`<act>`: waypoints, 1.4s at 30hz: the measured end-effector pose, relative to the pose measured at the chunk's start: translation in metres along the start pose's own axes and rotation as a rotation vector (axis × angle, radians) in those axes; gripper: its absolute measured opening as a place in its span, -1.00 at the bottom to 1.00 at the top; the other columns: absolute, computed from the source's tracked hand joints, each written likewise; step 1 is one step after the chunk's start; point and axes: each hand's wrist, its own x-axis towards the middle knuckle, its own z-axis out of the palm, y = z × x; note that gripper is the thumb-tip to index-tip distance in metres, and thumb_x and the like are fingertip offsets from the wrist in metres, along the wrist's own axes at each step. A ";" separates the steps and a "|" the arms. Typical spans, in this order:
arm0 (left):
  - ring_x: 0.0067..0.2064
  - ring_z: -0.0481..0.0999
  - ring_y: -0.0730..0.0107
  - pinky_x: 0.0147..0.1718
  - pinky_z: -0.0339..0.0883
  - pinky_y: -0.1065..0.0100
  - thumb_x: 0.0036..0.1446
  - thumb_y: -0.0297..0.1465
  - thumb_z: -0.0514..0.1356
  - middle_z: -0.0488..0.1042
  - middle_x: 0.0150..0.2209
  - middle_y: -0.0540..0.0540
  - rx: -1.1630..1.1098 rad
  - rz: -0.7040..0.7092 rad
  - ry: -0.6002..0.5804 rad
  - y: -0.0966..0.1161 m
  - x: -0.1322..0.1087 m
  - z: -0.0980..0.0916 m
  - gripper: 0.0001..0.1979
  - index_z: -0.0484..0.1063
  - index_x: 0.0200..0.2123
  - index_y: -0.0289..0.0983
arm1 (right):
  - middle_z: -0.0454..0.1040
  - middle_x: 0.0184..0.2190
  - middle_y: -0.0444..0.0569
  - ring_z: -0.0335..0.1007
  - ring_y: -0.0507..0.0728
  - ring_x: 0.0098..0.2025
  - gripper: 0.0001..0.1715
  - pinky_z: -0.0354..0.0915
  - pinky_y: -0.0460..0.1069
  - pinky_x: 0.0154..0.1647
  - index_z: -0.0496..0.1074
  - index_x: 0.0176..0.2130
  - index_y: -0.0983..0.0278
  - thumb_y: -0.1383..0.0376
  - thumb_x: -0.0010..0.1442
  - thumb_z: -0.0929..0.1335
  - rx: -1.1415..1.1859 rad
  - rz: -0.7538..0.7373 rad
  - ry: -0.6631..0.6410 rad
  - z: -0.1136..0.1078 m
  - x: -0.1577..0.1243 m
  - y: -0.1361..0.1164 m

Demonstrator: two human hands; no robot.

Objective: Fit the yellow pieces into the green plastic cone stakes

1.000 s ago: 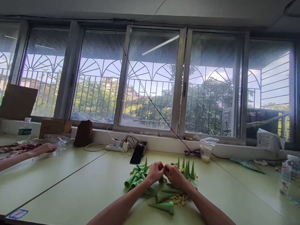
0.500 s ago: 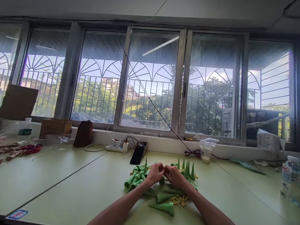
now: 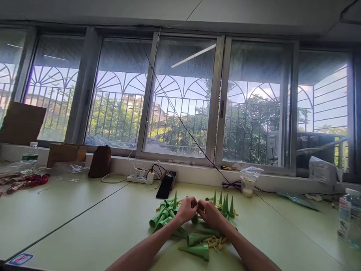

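My left hand (image 3: 186,209) and my right hand (image 3: 209,212) meet over the middle of the table, fingers curled and fingertips close together. Whatever they pinch is too small or hidden to make out. To the left lies a heap of green plastic cones (image 3: 165,218), some on their sides. Beyond my right hand several green cones (image 3: 226,203) stand upright, points up. Nearer me, below my wrists, a green cone (image 3: 196,251) lies on its side next to small yellow pieces (image 3: 215,242). A green part just beneath my fingers is partly covered.
A dark phone (image 3: 166,185) and a power strip (image 3: 141,179) lie toward the window. Farther right are a plastic cup (image 3: 248,186) and clear bottles (image 3: 351,216). At left are a brown pouch (image 3: 100,161), a cardboard box (image 3: 66,154) and red-and-tan items (image 3: 27,180).
Hardly anything differs. Both hands stay together at the same spot, with only slight finger movement. At the far left edge, another person's hand has shifted a little.
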 end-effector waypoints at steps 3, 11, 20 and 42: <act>-0.46 0.36 0.47 -0.43 0.12 0.46 -0.05 -0.55 0.14 0.46 -0.54 0.00 0.007 -0.005 -0.005 0.000 0.000 0.000 -0.87 0.48 -0.52 -0.33 | 0.43 -0.49 -0.08 0.22 0.01 -0.45 -0.90 0.00 -0.12 -0.43 0.34 -0.43 0.31 0.45 0.12 0.28 -0.003 0.004 -0.005 0.001 0.000 0.001; -0.44 0.38 0.46 -0.42 0.13 0.45 -0.04 -0.54 0.14 0.48 -0.52 -0.01 0.025 -0.015 -0.024 -0.001 0.000 0.000 -0.87 0.50 -0.48 -0.32 | 0.44 -0.49 -0.08 0.21 0.01 -0.46 -0.89 0.00 -0.12 -0.44 0.35 -0.42 0.31 0.42 0.15 0.28 -0.038 0.032 -0.042 -0.001 0.000 -0.002; -0.42 0.39 0.45 -0.41 0.12 0.46 -0.03 -0.55 0.14 0.49 -0.51 -0.02 0.044 -0.009 -0.025 -0.001 0.000 0.000 -0.86 0.50 -0.49 -0.32 | 0.42 -0.50 -0.08 0.20 0.01 -0.47 -0.90 -0.01 -0.12 -0.44 0.34 -0.43 0.31 0.44 0.12 0.28 -0.018 0.021 -0.036 -0.001 0.001 -0.002; -0.41 0.37 0.45 -0.38 0.12 0.45 -0.01 -0.56 0.13 0.47 -0.51 -0.01 0.083 -0.002 -0.030 -0.001 -0.001 0.000 -0.86 0.48 -0.49 -0.31 | 0.44 -0.49 -0.07 0.21 0.01 -0.46 -0.90 0.01 -0.12 -0.43 0.38 -0.42 0.32 0.45 0.11 0.29 -0.043 0.041 -0.034 -0.002 0.002 -0.004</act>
